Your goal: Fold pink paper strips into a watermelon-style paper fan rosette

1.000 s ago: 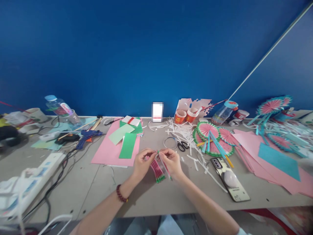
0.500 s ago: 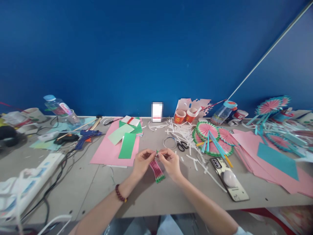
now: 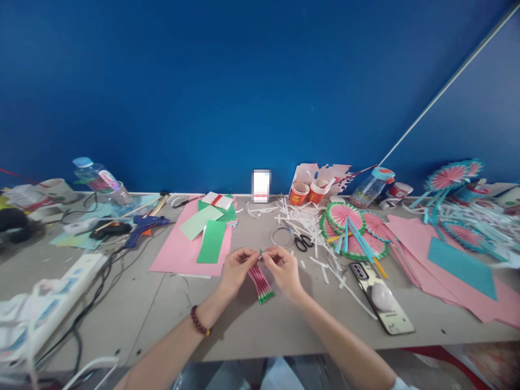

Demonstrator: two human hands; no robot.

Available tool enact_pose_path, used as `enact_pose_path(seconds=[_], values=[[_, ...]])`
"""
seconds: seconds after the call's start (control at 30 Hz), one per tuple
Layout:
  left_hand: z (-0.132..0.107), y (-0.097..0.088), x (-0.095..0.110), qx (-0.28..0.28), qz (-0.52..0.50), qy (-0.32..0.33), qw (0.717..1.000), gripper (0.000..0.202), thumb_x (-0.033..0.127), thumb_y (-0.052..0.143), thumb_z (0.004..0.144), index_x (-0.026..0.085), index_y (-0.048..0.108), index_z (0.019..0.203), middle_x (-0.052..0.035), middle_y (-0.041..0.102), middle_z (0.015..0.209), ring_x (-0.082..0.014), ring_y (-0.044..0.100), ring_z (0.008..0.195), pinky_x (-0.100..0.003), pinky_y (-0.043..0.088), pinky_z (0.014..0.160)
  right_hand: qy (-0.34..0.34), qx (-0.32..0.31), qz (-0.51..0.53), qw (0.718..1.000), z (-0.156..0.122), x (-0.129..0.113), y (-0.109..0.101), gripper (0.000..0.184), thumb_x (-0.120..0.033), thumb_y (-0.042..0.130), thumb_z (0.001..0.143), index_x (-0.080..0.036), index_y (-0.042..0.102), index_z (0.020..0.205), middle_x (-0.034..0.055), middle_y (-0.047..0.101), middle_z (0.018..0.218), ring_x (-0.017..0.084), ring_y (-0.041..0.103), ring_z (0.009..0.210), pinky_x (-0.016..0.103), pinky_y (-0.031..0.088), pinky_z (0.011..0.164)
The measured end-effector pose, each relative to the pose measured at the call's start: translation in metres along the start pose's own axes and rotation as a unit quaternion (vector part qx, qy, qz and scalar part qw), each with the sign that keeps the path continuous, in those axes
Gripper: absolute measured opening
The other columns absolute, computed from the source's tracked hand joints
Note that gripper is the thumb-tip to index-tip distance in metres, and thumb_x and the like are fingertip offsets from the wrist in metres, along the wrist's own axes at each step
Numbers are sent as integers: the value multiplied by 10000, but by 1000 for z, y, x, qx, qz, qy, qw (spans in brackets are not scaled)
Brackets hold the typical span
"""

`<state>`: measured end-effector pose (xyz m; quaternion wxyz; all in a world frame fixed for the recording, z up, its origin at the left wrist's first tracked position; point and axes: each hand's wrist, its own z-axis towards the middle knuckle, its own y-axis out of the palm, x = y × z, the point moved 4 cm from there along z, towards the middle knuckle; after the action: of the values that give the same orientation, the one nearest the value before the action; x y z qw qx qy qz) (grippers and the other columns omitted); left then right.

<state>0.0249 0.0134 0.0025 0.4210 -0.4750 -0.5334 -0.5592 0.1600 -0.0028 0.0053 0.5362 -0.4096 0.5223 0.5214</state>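
Blue wall (image 3: 260,97) behind grey table (image 3: 162,319); white paper strips (image 3: 300,214) scattered right of center. Left hand (image 3: 238,269) and right hand (image 3: 285,271) meet below frame center, both pinching small green upper end of pleated paper (image 3: 260,283). Pink folds slant down between hands, lower tips green. Scissors (image 3: 303,243) right of center, phone (image 3: 393,319) lower right, glue gun (image 3: 144,228) left.

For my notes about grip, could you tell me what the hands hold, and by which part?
The left hand and right hand pinch a pleated pink strip by its far green end, between the fingertips.
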Motion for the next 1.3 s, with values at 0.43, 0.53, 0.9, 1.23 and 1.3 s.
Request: enact_pose_path(seconds=[0.43,0.53,0.9,1.23,1.3], values=[[1,1,-6,35,-6,10,999,275,394,769,577,152,641,607,-4,629,571,-112,546,523,-232,470,521,-133,13,-128,983,-4,-20,3,119,-198,630,734,-233,650,623,28,624,678,166,557,646,287,428,601],[0,1,-8,42,3,12,999,241,364,749,596,150,637,598,1,621,568,-109,538,531,-230,463,532,-142,13,-146,979,-6,-18,4,128,-186,616,742,-239,648,630,34,624,698,175,566,668,295,439,608],[-1,0,-12,56,-13,-7,998,201,338,742,612,150,688,657,-17,658,616,-125,570,575,-237,478,563,-165,22,-177,970,-6,-20,3,134,-202,587,789,-226,656,677,38,642,721,165,579,672,279,446,616],[-3,1,-8,53,-26,-24,998,221,357,761,603,156,705,673,-30,692,653,-140,615,611,-231,494,573,-81,17,-137,987,-1,-7,0,128,-258,573,786,-177,617,696,37,635,729,151,604,676,257,487,616],[-3,1,-7,57,-23,-24,998,213,351,760,598,154,698,653,-23,684,634,-130,599,585,-227,484,565,-102,18,-154,983,-2,-7,1,121,-240,568,789,-180,612,694,33,629,721,150,599,674,256,481,617]])
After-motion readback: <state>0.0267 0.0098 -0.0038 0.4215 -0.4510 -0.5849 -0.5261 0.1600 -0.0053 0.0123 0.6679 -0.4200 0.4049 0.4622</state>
